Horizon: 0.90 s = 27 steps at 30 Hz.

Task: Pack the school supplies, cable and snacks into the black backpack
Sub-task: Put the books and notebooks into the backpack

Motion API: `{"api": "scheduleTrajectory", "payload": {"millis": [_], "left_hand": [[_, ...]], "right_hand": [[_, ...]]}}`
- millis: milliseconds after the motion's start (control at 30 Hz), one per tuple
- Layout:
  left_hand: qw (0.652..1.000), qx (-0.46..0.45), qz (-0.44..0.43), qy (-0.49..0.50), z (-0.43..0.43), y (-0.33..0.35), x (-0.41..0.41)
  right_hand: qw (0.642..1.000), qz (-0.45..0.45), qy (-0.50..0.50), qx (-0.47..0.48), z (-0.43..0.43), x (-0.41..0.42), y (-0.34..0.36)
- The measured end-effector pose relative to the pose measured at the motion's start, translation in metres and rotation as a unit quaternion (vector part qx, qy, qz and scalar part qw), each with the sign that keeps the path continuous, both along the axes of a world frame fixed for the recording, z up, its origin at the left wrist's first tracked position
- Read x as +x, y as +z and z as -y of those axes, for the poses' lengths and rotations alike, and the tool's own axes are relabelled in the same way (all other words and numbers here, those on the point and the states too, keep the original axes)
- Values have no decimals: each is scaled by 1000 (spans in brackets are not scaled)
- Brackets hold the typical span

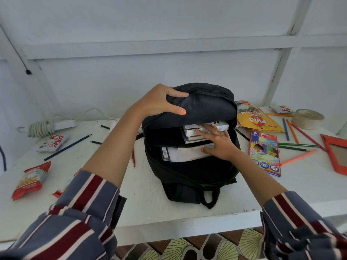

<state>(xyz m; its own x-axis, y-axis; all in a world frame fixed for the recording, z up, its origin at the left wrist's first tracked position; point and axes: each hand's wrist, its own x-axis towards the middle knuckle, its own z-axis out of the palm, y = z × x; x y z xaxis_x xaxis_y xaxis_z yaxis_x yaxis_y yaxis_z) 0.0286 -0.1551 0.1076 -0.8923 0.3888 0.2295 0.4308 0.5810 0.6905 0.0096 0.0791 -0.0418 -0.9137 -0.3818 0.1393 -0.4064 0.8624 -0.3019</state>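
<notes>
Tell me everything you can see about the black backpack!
The black backpack looks like soft fabric and rests on the white table, unzipped, its main pocket gaping. The left hand holds its top flap up; the right hand presses flat on books stacked inside. A strap loop lies at its near edge.

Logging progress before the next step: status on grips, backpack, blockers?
Left grip holds backpack flap up. Right grip presses flat on books inside. Snacks, pencils, cable out on table. Nothing blocks opening.
</notes>
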Motion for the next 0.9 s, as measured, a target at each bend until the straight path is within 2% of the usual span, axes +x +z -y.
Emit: {"api": "scheduleTrajectory", "payload": {"millis": [233, 700, 800, 900], "left_hand": [[1000, 1, -3, 7, 0, 1, -5], [1000, -10, -6, 8, 1, 6, -13], [1000, -12, -2, 11, 2, 6, -14], [1000, -12, 5, 12, 2, 5, -14]], "right_hand": [[999, 10, -4, 36, 1, -4, -1], [1000, 21, -5, 23, -2, -5, -2], [999, 30, 3, -9, -2, -2, 1], [995, 43, 8, -85, -4, -1, 3]]}}
